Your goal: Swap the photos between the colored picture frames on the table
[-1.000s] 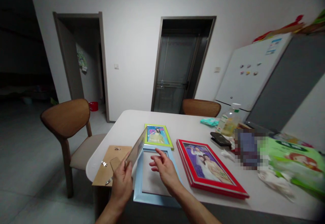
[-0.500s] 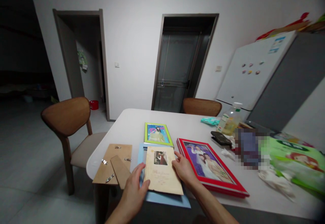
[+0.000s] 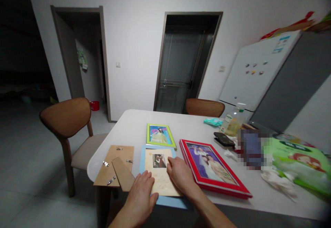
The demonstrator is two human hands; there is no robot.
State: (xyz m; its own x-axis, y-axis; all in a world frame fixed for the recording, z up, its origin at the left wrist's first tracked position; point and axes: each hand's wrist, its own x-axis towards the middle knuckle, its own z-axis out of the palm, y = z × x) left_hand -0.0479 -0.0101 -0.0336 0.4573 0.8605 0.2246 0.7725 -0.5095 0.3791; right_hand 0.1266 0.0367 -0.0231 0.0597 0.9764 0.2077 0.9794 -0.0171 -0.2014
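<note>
A cream photo page [image 3: 158, 178] with a small picture and faint writing lies within a light blue picture frame [image 3: 172, 202], which is face down or turned over at the table's near edge. My left hand [image 3: 141, 192] rests on the page's lower left and the frame's left side, fingers stretched flat. On the page's right part presses my right hand [image 3: 181, 173], its fingers curled and the index fingertip beside the small picture. Left of the frame are a brown backing board [image 3: 116, 160] with metal clips and its support leg [image 3: 123, 174].
Beyond the blue frame lies a lime-green framed photo [image 3: 159, 135]. Stacked red frames [image 3: 214, 167] sit to the right. Farther right are a dark phone-like object [image 3: 223, 139], a bottle [image 3: 232, 121], crumpled tissue [image 3: 280, 185] and a green package [image 3: 302, 164]. A chair [image 3: 67, 117] stands left.
The page has shifted slightly left and settled flat inside the blue frame. My right hand has moved from its right edge onto its surface; my left hand has slid nearer and lies flatter.
</note>
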